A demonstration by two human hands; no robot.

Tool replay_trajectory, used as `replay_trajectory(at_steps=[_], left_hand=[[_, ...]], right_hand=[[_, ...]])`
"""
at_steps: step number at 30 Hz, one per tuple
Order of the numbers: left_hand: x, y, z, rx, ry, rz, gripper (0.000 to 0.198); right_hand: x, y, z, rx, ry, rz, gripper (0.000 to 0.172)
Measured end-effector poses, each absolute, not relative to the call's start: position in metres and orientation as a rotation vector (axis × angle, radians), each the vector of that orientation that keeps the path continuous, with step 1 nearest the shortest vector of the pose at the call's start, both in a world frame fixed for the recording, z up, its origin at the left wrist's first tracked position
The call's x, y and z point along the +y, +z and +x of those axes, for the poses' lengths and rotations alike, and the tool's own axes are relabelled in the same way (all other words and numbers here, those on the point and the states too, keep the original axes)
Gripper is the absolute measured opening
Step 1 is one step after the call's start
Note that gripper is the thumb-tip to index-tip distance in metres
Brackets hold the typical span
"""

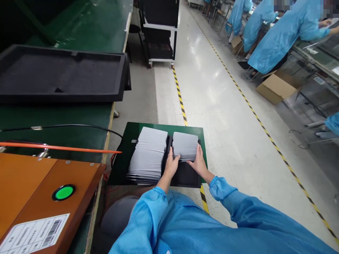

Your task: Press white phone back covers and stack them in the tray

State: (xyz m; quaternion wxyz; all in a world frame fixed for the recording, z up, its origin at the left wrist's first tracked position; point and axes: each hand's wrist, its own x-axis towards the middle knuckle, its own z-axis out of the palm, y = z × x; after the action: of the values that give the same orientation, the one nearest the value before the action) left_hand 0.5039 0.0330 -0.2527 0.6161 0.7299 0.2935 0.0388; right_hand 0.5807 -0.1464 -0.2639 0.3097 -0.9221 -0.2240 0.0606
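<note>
Between my hands is a stack of thin grey rectangular plates [185, 144], fanned slightly and lying in a black tray [186, 178]. My left hand [172, 163] is closed on the stack's left side, its thumb at the near edge. On the right side my right hand [198, 160] grips the same stack, thumb also at the near edge. To the left, a longer, taller row of the same grey plates [148, 153] leans over in overlapping layers. Both groups rest above a small green table [198, 132]. The undersides of the plates are hidden.
An orange machine [76, 211] with a green button [63, 192] stands at left on a green workbench [100, 120]. Behind it lies a large black foam tray [63, 74]. A wheeled rack [160, 35] stands ahead; a cardboard box [278, 86] and people in blue gowns [280, 31] are at right.
</note>
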Motion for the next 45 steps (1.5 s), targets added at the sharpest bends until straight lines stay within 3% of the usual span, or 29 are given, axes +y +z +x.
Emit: replay_trajectory(at_steps=[8,16,23,28,33,40,45], left_hand=[[0.038,-0.236,0.509,0.693,0.04,1.601,0.049],[0.036,-0.216,0.496,0.722,0.034,1.795,0.085],[0.011,-0.198,0.426,0.697,0.045,1.859,0.096],[0.005,-0.159,0.352,0.608,0.05,1.861,0.078],[-0.007,-0.105,0.244,0.709,0.176,1.719,0.052],[-0.079,-0.069,0.12,1.136,0.629,1.584,0.035],[-0.107,-0.072,0.055,1.569,0.935,1.625,0.027]], right_hand=[[-0.142,-0.265,0.576,-0.626,-0.027,-2.434,0.11],[-0.147,-0.31,0.597,-0.646,-0.31,-2.277,0.117],[-0.155,-0.315,0.608,-0.739,-0.422,-2.29,0.115],[-0.162,-0.264,0.594,-0.811,-0.536,-2.442,0.097],[-0.113,-0.196,0.527,-1.177,-0.58,-1.953,0.066],[-0.008,-0.122,0.341,-1.921,0.179,-0.974,0.044],[0.043,-0.092,0.244,-2.182,0.373,-0.668,0.031]])
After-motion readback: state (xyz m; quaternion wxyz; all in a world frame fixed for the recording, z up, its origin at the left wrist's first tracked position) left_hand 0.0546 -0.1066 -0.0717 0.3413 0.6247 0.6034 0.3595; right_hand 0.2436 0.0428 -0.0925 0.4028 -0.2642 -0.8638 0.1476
